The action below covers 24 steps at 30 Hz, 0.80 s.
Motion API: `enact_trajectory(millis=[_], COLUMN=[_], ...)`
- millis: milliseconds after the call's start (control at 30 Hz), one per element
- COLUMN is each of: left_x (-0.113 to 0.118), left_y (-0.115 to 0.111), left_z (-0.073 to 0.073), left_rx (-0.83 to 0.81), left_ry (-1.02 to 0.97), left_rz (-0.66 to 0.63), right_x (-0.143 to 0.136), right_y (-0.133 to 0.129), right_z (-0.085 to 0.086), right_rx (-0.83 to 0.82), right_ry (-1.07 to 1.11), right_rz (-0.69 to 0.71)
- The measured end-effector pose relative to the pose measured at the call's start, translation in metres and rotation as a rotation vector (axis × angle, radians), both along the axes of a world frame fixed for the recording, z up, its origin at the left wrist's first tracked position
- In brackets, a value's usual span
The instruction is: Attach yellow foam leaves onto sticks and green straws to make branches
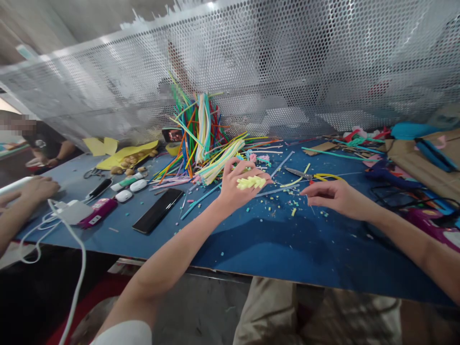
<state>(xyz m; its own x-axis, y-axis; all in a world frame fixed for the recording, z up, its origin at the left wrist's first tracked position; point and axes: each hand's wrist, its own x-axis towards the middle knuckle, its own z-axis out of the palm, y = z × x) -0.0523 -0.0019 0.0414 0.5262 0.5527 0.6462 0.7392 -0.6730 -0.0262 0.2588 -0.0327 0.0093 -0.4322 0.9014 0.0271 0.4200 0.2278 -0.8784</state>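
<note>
My left hand (239, 184) is raised over the blue table, its fingers closed on a pale yellow, fuzzy braided piece (251, 182) that looks bent from pipe cleaners. To the right, my right hand (328, 197) pinches the end of a thin strand (312, 205), too fine to tell whether wire or thread. Just beyond my right hand lie pliers (300, 173) with yellow handles. Small coloured clippings (293, 211) are scattered under and between my hands. Behind my left hand is a bundle of pale yellow and white pipe cleaners (223, 160).
Many coloured pipe cleaners (203, 127) stand against the perforated metal screen (287, 72). A black phone (158, 211), a white charger (74, 212) and cables lie left. Another person's hand (38, 189) rests at far left. Brown paper (413, 151) and a purple power strip (427, 227) are right.
</note>
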Motion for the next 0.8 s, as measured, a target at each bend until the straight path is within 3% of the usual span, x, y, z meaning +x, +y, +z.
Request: enact_trajectory(millis=[400,800], left_x=[0.002,0.004], left_y=[0.001,0.006], left_z=[0.005,0.028], left_rx=[0.095,0.263], left_ry=[0.021,-0.130], left_rz=[-0.054,-0.007], right_x=[-0.020,-0.050], right_y=[-0.006,-0.004], right_z=[0.001,0.011], right_rx=[0.156,-0.137], right_ry=[-0.162,0.124], right_rz=[-0.010,0.044])
